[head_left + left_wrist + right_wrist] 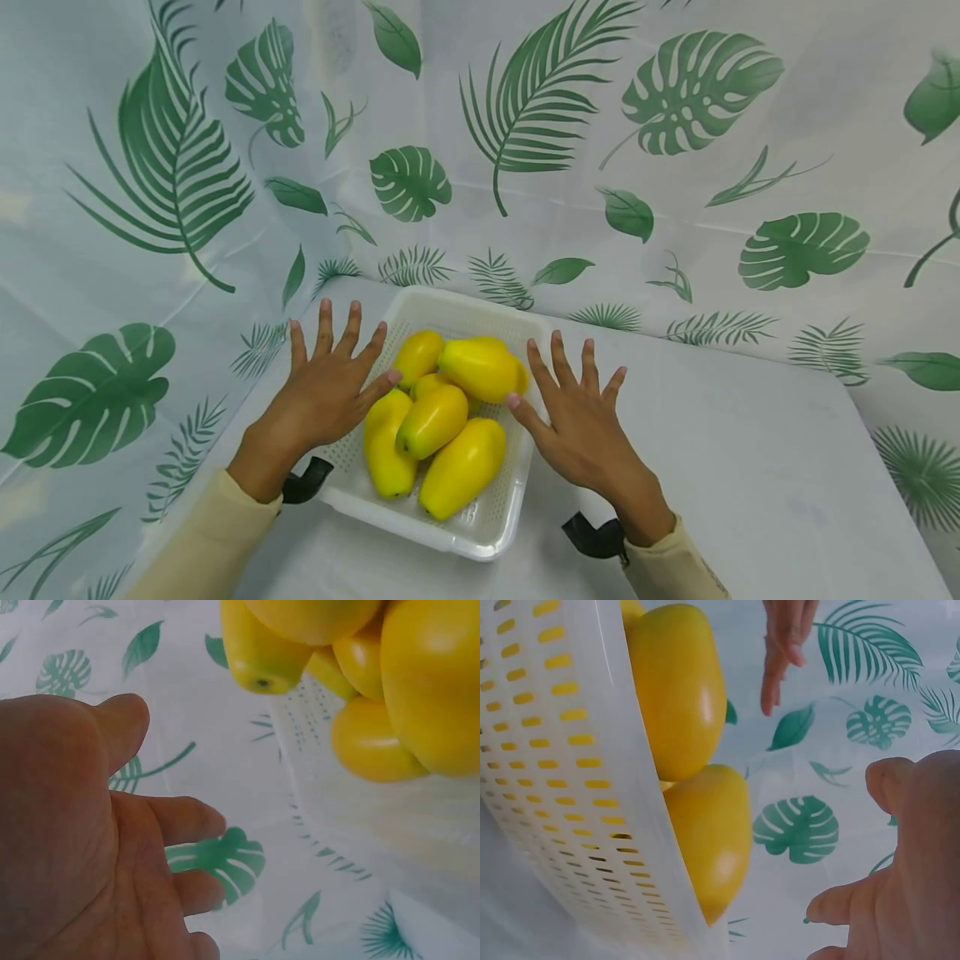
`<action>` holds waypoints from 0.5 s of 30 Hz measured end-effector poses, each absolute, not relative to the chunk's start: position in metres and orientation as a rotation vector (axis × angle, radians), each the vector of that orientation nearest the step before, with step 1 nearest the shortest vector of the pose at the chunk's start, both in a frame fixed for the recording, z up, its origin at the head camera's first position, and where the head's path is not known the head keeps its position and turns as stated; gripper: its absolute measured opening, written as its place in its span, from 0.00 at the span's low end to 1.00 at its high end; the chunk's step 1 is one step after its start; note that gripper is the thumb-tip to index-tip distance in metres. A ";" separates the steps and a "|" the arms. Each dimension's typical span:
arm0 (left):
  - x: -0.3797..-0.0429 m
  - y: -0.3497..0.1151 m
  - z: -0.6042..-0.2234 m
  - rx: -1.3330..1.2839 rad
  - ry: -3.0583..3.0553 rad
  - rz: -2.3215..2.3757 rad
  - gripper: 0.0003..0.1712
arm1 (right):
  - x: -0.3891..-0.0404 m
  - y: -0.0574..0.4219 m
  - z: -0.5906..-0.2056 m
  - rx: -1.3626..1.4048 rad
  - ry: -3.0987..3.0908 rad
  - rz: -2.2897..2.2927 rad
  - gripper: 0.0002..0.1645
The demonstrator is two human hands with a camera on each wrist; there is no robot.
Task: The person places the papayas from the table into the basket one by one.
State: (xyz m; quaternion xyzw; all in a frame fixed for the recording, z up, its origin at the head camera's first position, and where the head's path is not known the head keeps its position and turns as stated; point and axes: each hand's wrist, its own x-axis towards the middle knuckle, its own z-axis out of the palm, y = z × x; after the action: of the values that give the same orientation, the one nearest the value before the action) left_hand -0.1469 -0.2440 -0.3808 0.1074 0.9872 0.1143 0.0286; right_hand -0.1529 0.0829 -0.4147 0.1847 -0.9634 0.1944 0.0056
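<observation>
Several smooth yellow fruits, which look like papayas (462, 468), lie heaped in a white perforated plastic basket (480, 546). My left hand (326, 398) is spread above the basket's left side, its fingers pointing away from me. Over the right rim my right hand (583, 431) hovers with fingers splayed. Neither hand holds anything. In the left wrist view the left hand (82, 832) is apart from the fruit. The right wrist view shows the slotted basket wall (562, 750), two larger fruits (679, 697) above its rim, and the right hand (900, 862) held clear of them.
The basket stands on a white-covered table (712, 467). Behind and to the left hangs a white curtain (465, 75) printed with green leaves. A black curved piece (307, 481) sits at the left wrist, and another black piece (596, 536) at the right.
</observation>
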 end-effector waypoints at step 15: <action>-0.148 -0.203 -0.372 0.451 3.127 0.347 0.44 | -0.151 0.104 -0.413 0.483 -3.094 0.562 0.50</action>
State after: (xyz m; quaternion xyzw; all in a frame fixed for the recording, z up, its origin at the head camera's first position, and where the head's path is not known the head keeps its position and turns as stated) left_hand -0.1475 -0.2029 -0.3724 0.1419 0.9837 0.1090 -0.0182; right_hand -0.1506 0.1038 -0.4127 0.1519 -0.9723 0.1767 -0.0198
